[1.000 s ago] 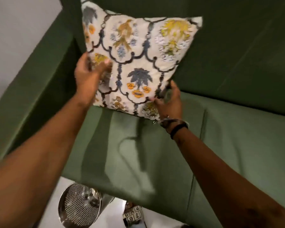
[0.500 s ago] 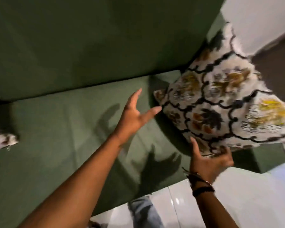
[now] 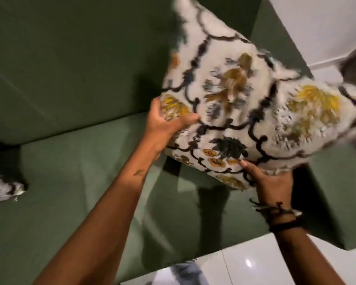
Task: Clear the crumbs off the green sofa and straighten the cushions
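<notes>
A white cushion with a floral pattern [image 3: 245, 103] is lifted above the right end of the green sofa [image 3: 76, 157], tilted and blurred by motion. My left hand [image 3: 164, 128] grips its left edge, thumb on the front face. My right hand [image 3: 269, 182] holds its lower edge from below, fingers curled under. A corner of a second patterned cushion [image 3: 2, 188] shows at the far left on the seat. No crumbs are visible on the seat fabric.
The sofa's right armrest [image 3: 333, 194] stands under the lifted cushion. Glossy white floor tiles [image 3: 255, 264] run along the sofa's front edge, with a bit of blue trouser leg [image 3: 185, 272] below. A white wall [image 3: 317, 27] is at the upper right.
I left the first cushion at the sofa's left end and turned right. My left hand, open half a second ago, now grips the second cushion, which has risen off the seat.
</notes>
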The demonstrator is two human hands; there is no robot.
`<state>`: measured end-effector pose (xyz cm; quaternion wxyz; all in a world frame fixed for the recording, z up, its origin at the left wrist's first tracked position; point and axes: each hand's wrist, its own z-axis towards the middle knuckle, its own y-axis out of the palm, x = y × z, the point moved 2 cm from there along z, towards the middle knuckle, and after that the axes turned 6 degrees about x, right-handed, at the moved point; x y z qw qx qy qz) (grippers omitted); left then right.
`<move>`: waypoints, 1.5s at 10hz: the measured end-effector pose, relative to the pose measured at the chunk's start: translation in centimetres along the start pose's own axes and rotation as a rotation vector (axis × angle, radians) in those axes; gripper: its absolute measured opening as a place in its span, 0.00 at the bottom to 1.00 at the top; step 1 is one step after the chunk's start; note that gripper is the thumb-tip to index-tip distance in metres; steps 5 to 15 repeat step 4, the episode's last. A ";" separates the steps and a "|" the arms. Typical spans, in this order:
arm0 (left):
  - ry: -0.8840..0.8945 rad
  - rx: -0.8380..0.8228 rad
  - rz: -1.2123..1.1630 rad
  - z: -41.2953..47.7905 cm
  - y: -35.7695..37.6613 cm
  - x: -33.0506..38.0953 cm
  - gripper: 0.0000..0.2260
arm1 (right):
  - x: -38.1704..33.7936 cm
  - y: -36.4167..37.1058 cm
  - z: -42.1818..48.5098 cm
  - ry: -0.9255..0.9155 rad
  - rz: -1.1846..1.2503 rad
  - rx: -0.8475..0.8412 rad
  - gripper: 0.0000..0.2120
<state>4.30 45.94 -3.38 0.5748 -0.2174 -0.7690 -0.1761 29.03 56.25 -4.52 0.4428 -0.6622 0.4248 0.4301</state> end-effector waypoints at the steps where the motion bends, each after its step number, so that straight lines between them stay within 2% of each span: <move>1: 0.036 0.332 -0.082 -1.1 -7.3 0.7 0.33 | -3.7 7.0 3.1 -0.123 -0.044 -0.253 0.39; 2: 0.012 0.456 -0.089 -0.9 -11.7 0.6 0.37 | -5.9 14.1 4.9 -0.154 -0.154 -0.390 0.37; 3: -0.026 0.438 -0.006 -0.1 -13.0 -0.3 0.26 | -6.3 17.4 4.5 -0.138 -0.214 -0.419 0.37; 4: -0.129 0.402 0.137 -2.0 -14.1 0.4 0.39 | -6.6 16.1 0.7 -0.164 -0.236 -0.341 0.38; 15: -0.129 0.402 0.137 -2.0 -14.1 0.4 0.39 | -6.6 16.1 0.7 -0.164 -0.236 -0.341 0.38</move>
